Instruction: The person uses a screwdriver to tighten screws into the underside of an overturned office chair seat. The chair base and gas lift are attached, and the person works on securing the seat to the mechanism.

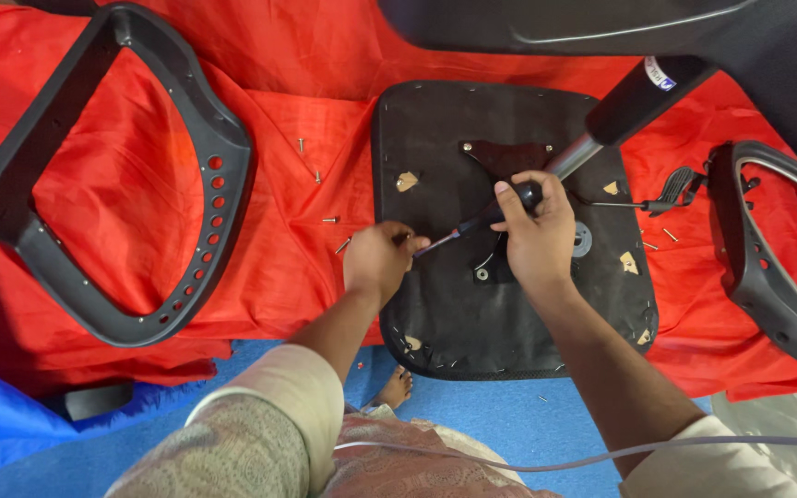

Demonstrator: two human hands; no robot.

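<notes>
Right hand (pixel 537 235) closed around screwdriver (pixel 481 221) handle, left hand (pixel 378 258) pinching its tip against upturned black chair seat (pixel 435 304) on red cloth (pixel 279 249).

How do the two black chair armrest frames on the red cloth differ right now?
The left armrest frame lies flat and shows whole, a closed loop; the right armrest frame is cut off by the picture's edge and partly hidden under the chair base. The left one's row of holes faces the seat underside; the right one shows only a few holes. The left one lies farther from the hands. Both are black plastic and rest on the red cloth.
</notes>
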